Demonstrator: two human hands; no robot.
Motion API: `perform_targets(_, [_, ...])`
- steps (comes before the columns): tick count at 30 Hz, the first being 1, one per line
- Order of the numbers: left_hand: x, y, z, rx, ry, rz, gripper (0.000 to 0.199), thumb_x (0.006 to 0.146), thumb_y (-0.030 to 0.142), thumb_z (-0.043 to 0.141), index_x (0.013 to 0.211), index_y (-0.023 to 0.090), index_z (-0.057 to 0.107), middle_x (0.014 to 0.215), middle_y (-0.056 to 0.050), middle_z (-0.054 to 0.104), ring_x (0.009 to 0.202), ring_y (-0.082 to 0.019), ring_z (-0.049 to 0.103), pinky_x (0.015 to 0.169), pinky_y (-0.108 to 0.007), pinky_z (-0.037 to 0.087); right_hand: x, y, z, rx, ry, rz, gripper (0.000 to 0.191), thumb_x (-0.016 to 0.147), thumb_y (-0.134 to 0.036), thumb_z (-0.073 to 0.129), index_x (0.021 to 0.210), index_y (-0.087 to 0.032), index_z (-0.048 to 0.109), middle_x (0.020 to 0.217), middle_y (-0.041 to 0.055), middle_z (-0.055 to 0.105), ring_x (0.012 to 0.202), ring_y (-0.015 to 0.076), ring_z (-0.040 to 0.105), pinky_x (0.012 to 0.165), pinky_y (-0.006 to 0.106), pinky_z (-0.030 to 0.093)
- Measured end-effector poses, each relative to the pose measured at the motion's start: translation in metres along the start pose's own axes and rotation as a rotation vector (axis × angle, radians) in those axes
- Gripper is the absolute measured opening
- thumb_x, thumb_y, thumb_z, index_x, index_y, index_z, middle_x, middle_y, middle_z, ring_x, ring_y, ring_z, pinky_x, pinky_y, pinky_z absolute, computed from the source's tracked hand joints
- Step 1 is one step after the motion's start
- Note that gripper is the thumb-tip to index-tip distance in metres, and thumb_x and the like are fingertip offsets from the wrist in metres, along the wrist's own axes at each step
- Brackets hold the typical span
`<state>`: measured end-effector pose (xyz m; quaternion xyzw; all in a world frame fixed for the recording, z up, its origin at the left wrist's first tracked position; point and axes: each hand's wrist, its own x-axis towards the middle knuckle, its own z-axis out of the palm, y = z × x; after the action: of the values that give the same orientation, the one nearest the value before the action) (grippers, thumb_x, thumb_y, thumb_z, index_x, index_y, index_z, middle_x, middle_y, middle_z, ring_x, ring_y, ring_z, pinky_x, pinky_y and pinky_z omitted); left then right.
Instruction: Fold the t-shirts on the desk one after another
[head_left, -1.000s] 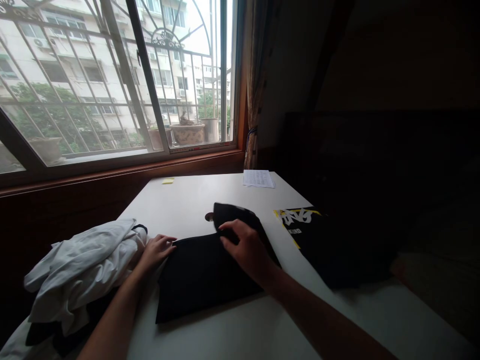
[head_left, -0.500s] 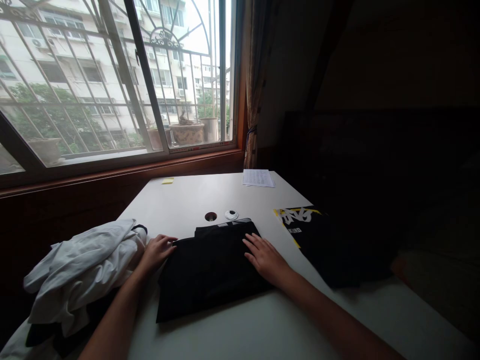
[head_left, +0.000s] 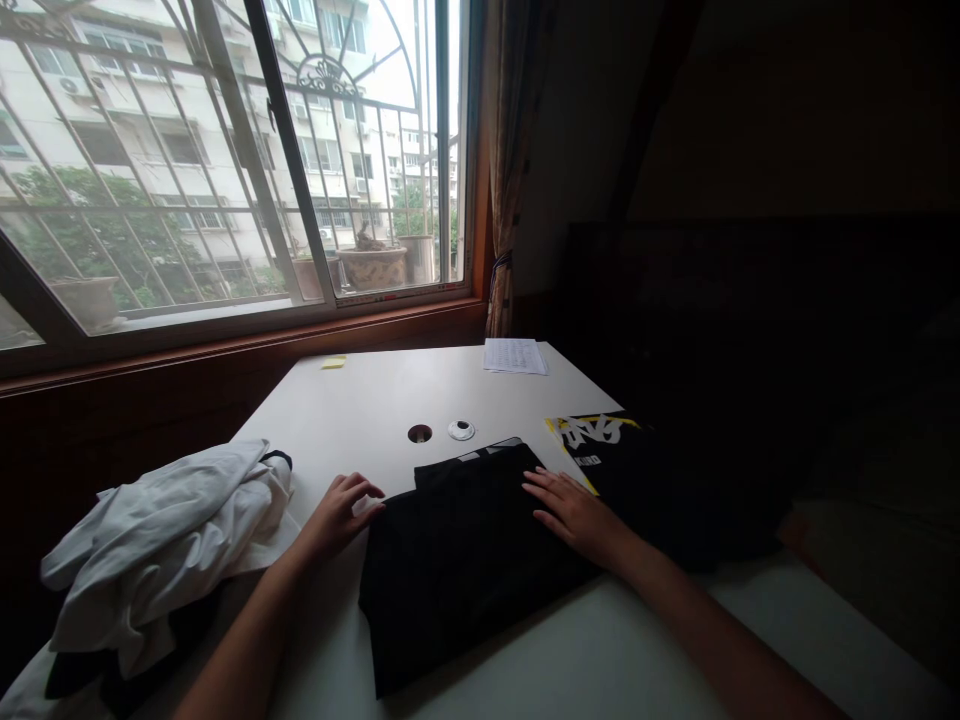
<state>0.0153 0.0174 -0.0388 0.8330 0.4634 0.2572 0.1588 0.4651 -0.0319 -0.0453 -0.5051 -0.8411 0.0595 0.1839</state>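
Note:
A folded black garment (head_left: 465,560) lies on the white table (head_left: 375,395), with a grey-and-white patch at its far edge. My left hand (head_left: 346,515) is at its far-left corner, fingers bent and thumb apart from them, fingertips touching the cloth's edge. On the garment's right side, my right hand (head_left: 577,510) rests flat with its fingers spread. To the right is another dark folded garment (head_left: 589,462) with yellow trim and white lettering. A rumpled heap of white clothes (head_left: 172,530), with some black cloth in it, sits at the left.
Printed sheets (head_left: 516,356) and a yellow sticky note (head_left: 334,362) lie toward the far edge. A cable hole (head_left: 420,434) and a white round cap (head_left: 461,430) are just beyond the garment. A barred window (head_left: 225,160) and a tied curtain (head_left: 504,200) stand behind.
The black garment has slid to the right and slightly nearer to me, with both hands moving along with it. It now lies closer to the garment with yellow trim.

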Motion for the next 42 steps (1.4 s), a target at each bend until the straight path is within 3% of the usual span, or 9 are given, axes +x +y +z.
perform_targets(6, [0.003, 0.007, 0.012, -0.025, -0.074, 0.062, 0.03, 0.092, 0.045, 0.064, 0.12, 0.032, 0.071, 0.108, -0.007, 0.067, 0.104, -0.027, 0.057, 0.093, -0.042, 0.049, -0.002, -0.061, -0.003, 0.153, 0.039, -0.278, 0.034, 0.09, -0.042, 0.07, 0.12, -0.025, 0.068, 0.121, 0.0082, 0.067, 0.113, 0.025, 0.061, 0.1, 0.043, 0.05])
perform_targets(10, [0.003, 0.0, 0.014, -0.02, -0.044, 0.015, 0.035, 0.09, 0.048, 0.067, 0.12, 0.031, 0.071, 0.111, -0.007, 0.066, 0.105, -0.028, 0.056, 0.094, -0.042, 0.049, 0.002, -0.107, 0.017, 0.154, -0.036, -0.448, 0.046, 0.082, -0.05, 0.078, 0.119, -0.024, 0.067, 0.115, 0.0073, 0.069, 0.104, 0.025, 0.062, 0.094, 0.043, 0.049])
perform_targets(14, [0.003, -0.006, 0.015, -0.019, -0.034, -0.019, 0.036, 0.089, 0.05, 0.068, 0.118, 0.03, 0.071, 0.107, -0.006, 0.067, 0.104, -0.028, 0.055, 0.094, -0.043, 0.048, 0.005, -0.131, 0.039, 0.056, -0.03, -0.515, 0.032, 0.086, -0.041, 0.072, 0.111, -0.021, 0.067, 0.103, 0.0068, 0.069, 0.096, 0.0243, 0.06, 0.086, 0.039, 0.05])
perform_targets(19, [0.003, -0.008, 0.017, -0.024, -0.031, -0.055, 0.034, 0.088, 0.051, 0.068, 0.113, 0.028, 0.071, 0.105, -0.006, 0.067, 0.103, -0.028, 0.055, 0.093, -0.042, 0.048, 0.007, -0.142, 0.045, 0.029, 0.054, -0.459, 0.006, 0.086, -0.021, 0.064, 0.092, -0.02, 0.065, 0.086, 0.0055, 0.065, 0.082, 0.0209, 0.058, 0.076, 0.034, 0.049])
perform_targets(23, [0.004, -0.009, 0.018, -0.022, -0.011, -0.06, 0.034, 0.086, 0.052, 0.069, 0.109, 0.027, 0.071, 0.102, -0.006, 0.067, 0.1, -0.028, 0.057, 0.091, -0.042, 0.048, 0.016, -0.153, 0.029, 0.235, 0.244, -0.31, 0.013, 0.086, -0.016, 0.061, 0.098, -0.022, 0.064, 0.089, 0.0046, 0.065, 0.082, 0.0201, 0.059, 0.076, 0.033, 0.05])
perform_targets(26, [0.005, -0.009, 0.019, -0.009, 0.01, -0.062, 0.034, 0.085, 0.053, 0.07, 0.107, 0.027, 0.071, 0.099, -0.006, 0.068, 0.097, -0.028, 0.058, 0.09, -0.043, 0.048, 0.022, -0.164, 0.02, 0.271, 0.307, -0.352, 0.015, 0.09, -0.019, 0.06, 0.104, -0.024, 0.064, 0.092, 0.0051, 0.067, 0.085, 0.0214, 0.06, 0.08, 0.037, 0.051])
perform_targets(35, [0.004, -0.01, 0.021, -0.162, 0.094, -0.125, 0.041, 0.089, 0.041, 0.061, 0.126, 0.024, 0.06, 0.098, -0.006, 0.071, 0.095, -0.024, 0.063, 0.085, -0.038, 0.051, 0.019, -0.19, 0.05, 0.098, -0.009, -0.614, 0.017, 0.092, -0.038, 0.065, 0.096, -0.022, 0.068, 0.089, 0.0039, 0.07, 0.08, 0.0205, 0.061, 0.072, 0.032, 0.051])
perform_targets(38, [0.006, -0.008, 0.019, -0.258, 0.083, -0.169, 0.04, 0.093, 0.043, 0.054, 0.127, 0.023, 0.06, 0.103, -0.008, 0.072, 0.096, -0.024, 0.065, 0.086, -0.04, 0.052, 0.022, -0.181, 0.037, 0.236, -0.061, -0.576, 0.025, 0.096, -0.044, 0.062, 0.107, -0.023, 0.07, 0.097, 0.0033, 0.072, 0.088, 0.0186, 0.064, 0.079, 0.03, 0.052])
perform_targets(42, [0.008, -0.005, 0.021, -0.343, 0.053, -0.216, 0.053, 0.087, 0.051, 0.064, 0.13, 0.022, 0.058, 0.106, -0.01, 0.071, 0.093, -0.024, 0.068, 0.083, -0.042, 0.055, 0.031, -0.148, 0.008, 0.321, -0.015, -0.368, 0.021, 0.098, -0.028, 0.06, 0.115, -0.024, 0.07, 0.105, 0.0042, 0.072, 0.096, 0.018, 0.065, 0.087, 0.031, 0.053])
